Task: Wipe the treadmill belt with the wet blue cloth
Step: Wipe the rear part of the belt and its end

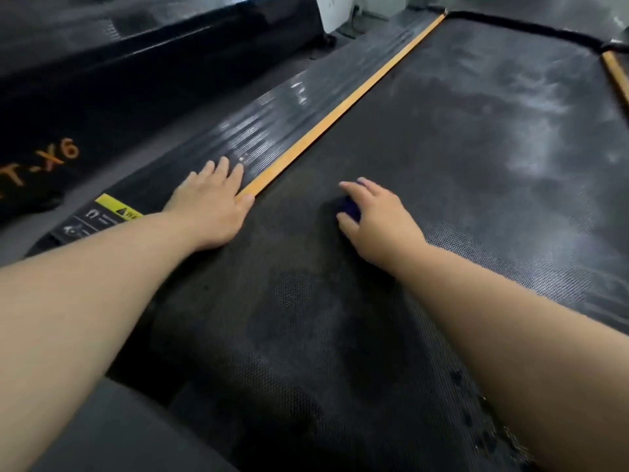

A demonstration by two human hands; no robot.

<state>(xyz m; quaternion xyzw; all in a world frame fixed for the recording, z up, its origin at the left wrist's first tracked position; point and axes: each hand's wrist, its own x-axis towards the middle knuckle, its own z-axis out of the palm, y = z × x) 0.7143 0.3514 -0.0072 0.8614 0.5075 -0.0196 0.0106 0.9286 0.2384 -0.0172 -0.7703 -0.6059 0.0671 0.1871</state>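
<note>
Head view, left hand (211,206) on rail (258,131), yellow label (115,207), blue cloth (350,207)

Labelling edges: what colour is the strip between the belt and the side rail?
Orange-yellow strip, plain, no pattern; clearest in the head view.

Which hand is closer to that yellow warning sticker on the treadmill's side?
Left. The left hand rests flat on the side rail, just beside the yellow warning sticker. The right hand is farther away, out on the belt, gripping the blue cloth.

place: gym or workout room | evidence: treadmill belt (442,172); second black machine (112,83) lettered "T-X6" alongside
</note>
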